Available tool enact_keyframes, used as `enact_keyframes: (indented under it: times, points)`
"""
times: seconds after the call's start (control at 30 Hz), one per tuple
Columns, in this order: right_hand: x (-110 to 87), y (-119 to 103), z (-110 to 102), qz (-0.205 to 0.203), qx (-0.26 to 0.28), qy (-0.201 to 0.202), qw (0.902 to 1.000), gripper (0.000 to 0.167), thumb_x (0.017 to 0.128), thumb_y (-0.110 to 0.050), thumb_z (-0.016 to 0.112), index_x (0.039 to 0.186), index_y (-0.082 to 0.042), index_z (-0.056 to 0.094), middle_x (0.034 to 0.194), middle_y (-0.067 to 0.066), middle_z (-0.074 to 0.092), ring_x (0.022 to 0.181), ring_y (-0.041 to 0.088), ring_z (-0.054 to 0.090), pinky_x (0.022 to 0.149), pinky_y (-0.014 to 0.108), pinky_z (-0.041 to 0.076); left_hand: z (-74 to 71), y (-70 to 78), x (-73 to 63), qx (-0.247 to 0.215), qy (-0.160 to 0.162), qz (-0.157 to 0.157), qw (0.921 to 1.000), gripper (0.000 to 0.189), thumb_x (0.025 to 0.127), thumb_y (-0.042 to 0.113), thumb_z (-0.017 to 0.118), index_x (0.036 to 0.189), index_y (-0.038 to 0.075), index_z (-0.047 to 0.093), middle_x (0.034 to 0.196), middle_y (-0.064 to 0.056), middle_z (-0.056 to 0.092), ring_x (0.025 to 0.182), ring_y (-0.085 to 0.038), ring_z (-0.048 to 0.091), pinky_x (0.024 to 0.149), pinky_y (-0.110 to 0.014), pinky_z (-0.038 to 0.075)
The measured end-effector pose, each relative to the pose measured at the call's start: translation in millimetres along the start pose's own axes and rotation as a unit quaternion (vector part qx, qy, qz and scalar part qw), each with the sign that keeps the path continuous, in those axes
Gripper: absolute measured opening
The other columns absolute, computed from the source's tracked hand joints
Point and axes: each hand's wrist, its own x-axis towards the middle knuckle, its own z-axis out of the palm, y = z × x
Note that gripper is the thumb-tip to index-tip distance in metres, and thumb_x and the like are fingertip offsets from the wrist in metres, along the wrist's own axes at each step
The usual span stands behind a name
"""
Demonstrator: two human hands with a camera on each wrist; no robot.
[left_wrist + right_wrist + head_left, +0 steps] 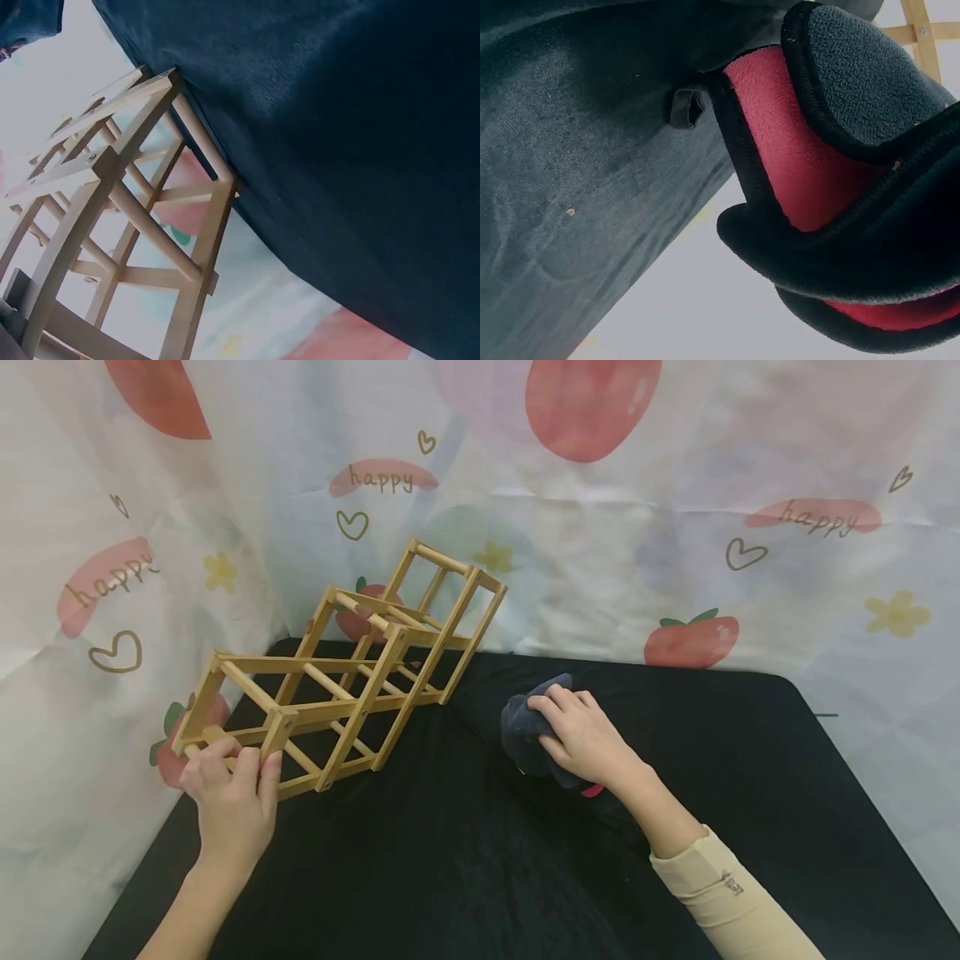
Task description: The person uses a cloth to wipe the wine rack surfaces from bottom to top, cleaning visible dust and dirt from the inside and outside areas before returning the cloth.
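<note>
A slatted wooden rack (365,700), built of thin strips and round rods, stands tilted on the left side; the left wrist view shows its rods (154,229) up close. My left hand (232,793) grips its near corner post and lower bar. Whether the rack's near end touches the table is hard to tell. In my right hand (588,735) is a bunched dark grey cloth (525,739), held to the right of the rack. Up close, the cloth (799,142) shows a red-pink reverse side, black edging and a small loop. Neither hand shows in its wrist view.
A black cover lies over the table (450,860). Behind and to the left hangs a pale curtain (600,552) printed with fruit, hearts and writing. The rack's far end stands close to the curtain.
</note>
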Motion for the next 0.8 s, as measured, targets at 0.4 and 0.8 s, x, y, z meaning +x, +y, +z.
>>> enact_keyframes:
  times: [0.4,0.8]
  points:
    - [-3.3,1,-1,0.0,-0.002,0.007,1.0,0.034,0.078,-0.011,0.064,0.11,-0.004,0.052,0.092,0.01,0.049,0.083,0.025,0.046,0.079,0.045,0.037,-12.1,-8.2,12.7,-0.003,-0.067,0.062,0.9958,0.048,0.097,0.04,0.034,0.074,-0.001,0.045,0.092,-0.021,0.035,0.08,-0.042,0.031,0.066,-0.054,0.02]
    - [-6.6,3,-3,0.001,-0.007,0.008,0.9999,0.035,0.077,-0.01,0.064,0.11,-0.004,0.052,0.093,0.011,0.049,0.084,0.025,0.047,0.079,0.045,0.037,-19.9,-49.3,75.1,0.067,-0.016,0.207,0.9759,0.043,0.096,0.049,0.028,0.095,0.009,0.044,0.098,-0.015,0.042,0.083,-0.034,0.031,0.071,-0.05,0.021]
